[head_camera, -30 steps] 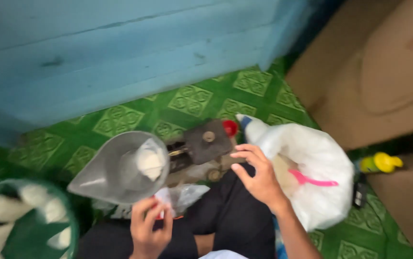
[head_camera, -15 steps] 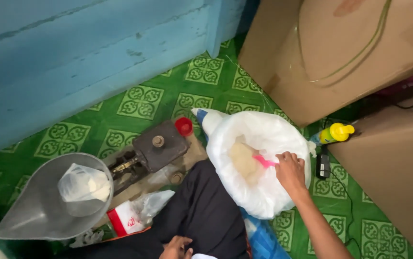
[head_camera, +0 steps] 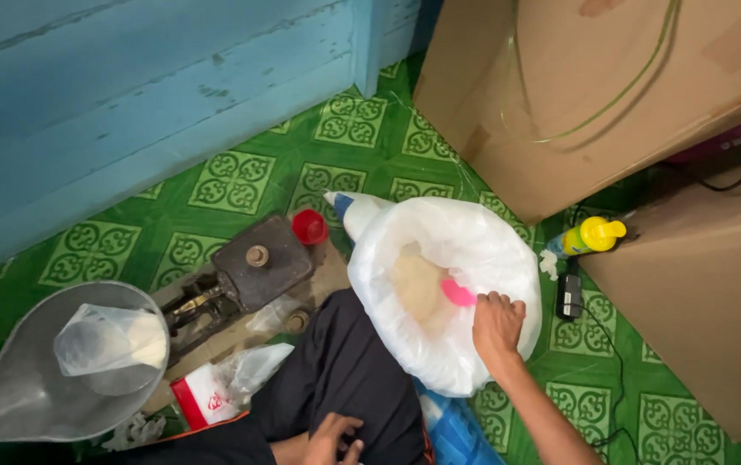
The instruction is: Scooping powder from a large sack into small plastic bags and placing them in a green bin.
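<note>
Right hand [head_camera: 498, 325] grips pink scoop [head_camera: 457, 294] inside open white sack [head_camera: 443, 288] of grain, mouth spread for reach; left hand [head_camera: 334, 437] loosely curled, empty, resting on lap

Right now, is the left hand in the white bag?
No, the left hand rests on the lap; the right hand reaches into the bag.

L hand [head_camera: 333, 437] bare | R hand [head_camera: 497, 325] bare, no sleeve | blk trousers [head_camera: 336, 379]
</note>
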